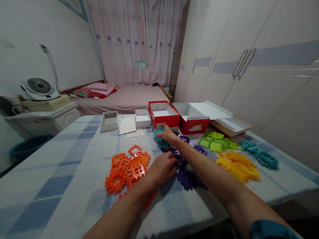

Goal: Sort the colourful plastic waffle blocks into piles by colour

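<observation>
My right hand (169, 135) reaches forward, its fingers closed on teal interlocking plastic pieces (160, 141) just before the red boxes. Nearer to me, my left hand (163, 167) rests low with curled fingers against the purple interlocking plastic pieces (185, 179). Whether a piece is inside those left fingers is hidden. Part of the purple pile lies under my right forearm. A heap of orange interlocking plastic pieces (128, 169) spreads beside my left hand, some of it behind my left forearm.
Lime green pieces (215, 142), yellow pieces (238, 166) and more teal pieces (260, 155) lie at the right. Along the back stand open red boxes (165, 121), small white boxes (109, 126) and a white card (128, 125). A checked cloth (72, 172) covers the table.
</observation>
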Available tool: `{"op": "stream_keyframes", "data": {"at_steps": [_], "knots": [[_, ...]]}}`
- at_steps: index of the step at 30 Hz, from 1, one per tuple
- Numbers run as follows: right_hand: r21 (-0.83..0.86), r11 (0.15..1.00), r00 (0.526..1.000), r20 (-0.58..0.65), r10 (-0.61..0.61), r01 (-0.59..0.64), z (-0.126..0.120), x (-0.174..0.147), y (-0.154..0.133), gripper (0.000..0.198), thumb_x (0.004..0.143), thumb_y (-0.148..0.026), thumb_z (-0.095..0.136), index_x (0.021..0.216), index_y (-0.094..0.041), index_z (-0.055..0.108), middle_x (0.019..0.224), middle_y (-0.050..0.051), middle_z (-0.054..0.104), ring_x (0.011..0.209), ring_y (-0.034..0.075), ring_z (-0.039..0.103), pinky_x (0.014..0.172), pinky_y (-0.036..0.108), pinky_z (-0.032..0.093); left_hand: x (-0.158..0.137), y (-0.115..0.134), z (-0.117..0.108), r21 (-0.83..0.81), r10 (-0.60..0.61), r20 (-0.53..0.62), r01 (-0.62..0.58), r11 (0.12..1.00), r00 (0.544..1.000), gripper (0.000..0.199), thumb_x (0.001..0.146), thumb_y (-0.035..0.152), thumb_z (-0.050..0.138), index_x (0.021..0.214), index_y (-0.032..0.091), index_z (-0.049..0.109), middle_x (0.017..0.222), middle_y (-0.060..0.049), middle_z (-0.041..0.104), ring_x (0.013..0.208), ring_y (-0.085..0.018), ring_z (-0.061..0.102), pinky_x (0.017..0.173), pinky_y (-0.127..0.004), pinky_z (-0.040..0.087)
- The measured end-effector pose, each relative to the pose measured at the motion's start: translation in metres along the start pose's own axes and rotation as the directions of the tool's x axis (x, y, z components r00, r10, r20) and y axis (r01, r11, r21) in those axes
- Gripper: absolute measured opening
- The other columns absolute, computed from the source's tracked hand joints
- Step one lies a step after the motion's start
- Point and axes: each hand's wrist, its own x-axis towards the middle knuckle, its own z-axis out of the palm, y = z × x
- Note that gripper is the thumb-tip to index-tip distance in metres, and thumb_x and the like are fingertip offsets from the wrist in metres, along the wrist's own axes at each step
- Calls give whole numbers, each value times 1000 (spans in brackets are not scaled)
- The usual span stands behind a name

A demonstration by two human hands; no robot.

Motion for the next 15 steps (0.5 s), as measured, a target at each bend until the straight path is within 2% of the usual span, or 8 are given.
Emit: {"op": "stream_keyframes", "data": {"at_steps": [3,5,8,9,11,13,15], "knots": [[126,992,998,54,21,-27,-12,-4,-3,16,71,-25,60,83,-14,59,73,5,65,68,15,60,63,25,49,-1,0,-1,1,-64,-55,64,998,996,20,86,21,48,98,17,64,108,-8,60,98,-18,58,88,-31,48],[196,980,996,86,23,-39,-23,-7,-4,17,76,-28,54,84,-14,59,78,5,65,68,13,61,64,23,49,-1,0,-1,-6,-113,-95,113,994,989,21,88,22,46,99,17,63,110,-8,60,97,-18,58,87,-30,48],[261,962,980,196,27,-79,-36,-14,-1,18,74,-29,55,82,-14,60,78,4,66,68,12,60,64,23,48,-1,-1,-1,-10,-137,-89,136,991,987,22,89,22,45,100,16,63,107,-8,60,95,-17,59,87,-30,48],[241,967,971,239,25,-85,-39,-17,0,17,72,-28,58,80,-14,61,75,3,65,66,13,59,62,22,47,-1,-1,-1,-3,-128,-71,128,992,989,22,88,22,46,99,16,64,105,-8,61,95,-17,59,86,-30,48],[84,994,958,282,41,-68,-42,-23,2,17,66,-28,64,75,-14,62,70,1,64,64,13,57,58,22,43,-1,-1,-1,20,-108,-44,109,994,993,21,87,22,47,97,16,65,103,-8,61,95,-18,58,86,-30,48],[-126,991,965,252,66,-35,-42,-27,4,22,61,-28,70,76,-14,63,70,1,63,65,14,55,57,23,40,-1,-1,0,44,-101,-42,103,994,994,21,86,22,49,97,16,66,102,-8,62,94,-19,58,86,-31,48],[-244,969,971,223,85,-29,-41,-29,4,29,57,-30,74,78,-14,63,73,1,63,68,15,55,57,23,37,0,-1,0,58,-101,-40,103,993,994,21,85,21,49,97,16,66,101,-8,62,94,-19,58,86,-32,47]]}}
